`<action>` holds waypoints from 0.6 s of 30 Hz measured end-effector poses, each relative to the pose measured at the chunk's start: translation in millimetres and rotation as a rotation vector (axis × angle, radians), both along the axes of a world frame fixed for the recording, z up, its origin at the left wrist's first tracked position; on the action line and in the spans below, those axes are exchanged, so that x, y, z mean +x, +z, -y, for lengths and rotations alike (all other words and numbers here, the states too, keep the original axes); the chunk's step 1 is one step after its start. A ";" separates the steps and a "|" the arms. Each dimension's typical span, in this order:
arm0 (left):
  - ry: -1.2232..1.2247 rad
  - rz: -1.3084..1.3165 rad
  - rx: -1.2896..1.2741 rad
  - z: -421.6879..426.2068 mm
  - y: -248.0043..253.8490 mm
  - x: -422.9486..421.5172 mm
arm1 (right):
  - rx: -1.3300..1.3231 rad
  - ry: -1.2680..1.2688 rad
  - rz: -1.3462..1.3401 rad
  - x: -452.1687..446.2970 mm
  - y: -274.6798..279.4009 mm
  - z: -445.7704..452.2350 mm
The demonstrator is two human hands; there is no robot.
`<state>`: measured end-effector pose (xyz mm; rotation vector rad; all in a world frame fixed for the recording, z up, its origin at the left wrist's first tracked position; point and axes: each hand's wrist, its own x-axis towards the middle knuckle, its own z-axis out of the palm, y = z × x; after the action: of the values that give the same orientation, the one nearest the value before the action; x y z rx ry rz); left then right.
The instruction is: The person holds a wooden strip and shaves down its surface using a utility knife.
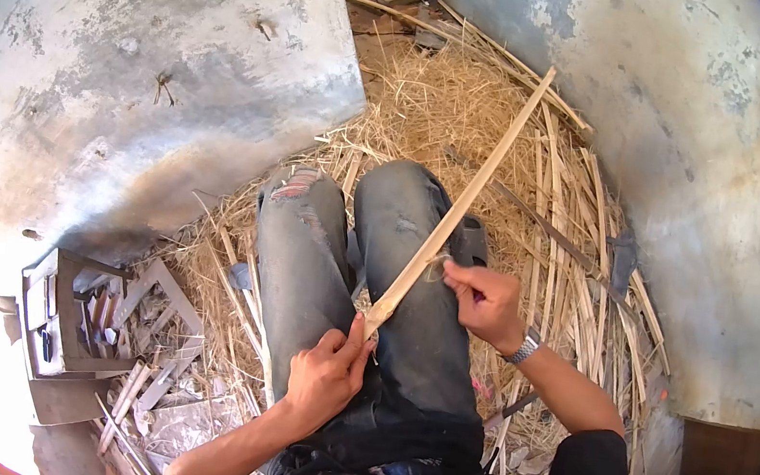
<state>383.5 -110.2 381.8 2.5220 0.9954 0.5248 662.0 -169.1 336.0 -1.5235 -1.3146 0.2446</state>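
A long, pale bamboo strip (463,201) slants across my legs, its lower end near my lap and its far end up over the straw. My left hand (327,371) is closed round the lower end, with the index finger stretched along it. Just right of the strip, my right hand (486,301) is closed in a pinch, palm partly turned up. A thin curled strand (437,267) shows at its fingertips, between them and the strip. My right hand appears slightly apart from the strip itself.
Straw-like shavings (429,99) cover the floor ahead. Several long strips (550,203) lie along the wall (698,185) at right. At left, an open box (62,319) holds handled tools, beside scattered offcuts (166,305). A dark blade-like piece (511,410) lies by my right thigh.
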 end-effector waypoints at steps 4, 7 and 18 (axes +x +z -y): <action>-0.003 0.000 -0.002 -0.8 1.3 3.8 | 0.016 -0.003 0.033 10.1 -4.6 -8.4; 0.010 -0.032 -0.015 -0.3 0.1 3.7 | 0.037 0.042 0.158 -0.8 -1.2 -2.6; 0.003 0.000 -0.071 -3.3 0.6 16.9 | 0.047 -0.012 -0.016 2.0 -1.2 -9.8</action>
<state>400.4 -106.9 382.4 2.4582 1.0001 0.4812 663.9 -159.2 334.8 -1.4867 -1.2903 0.2167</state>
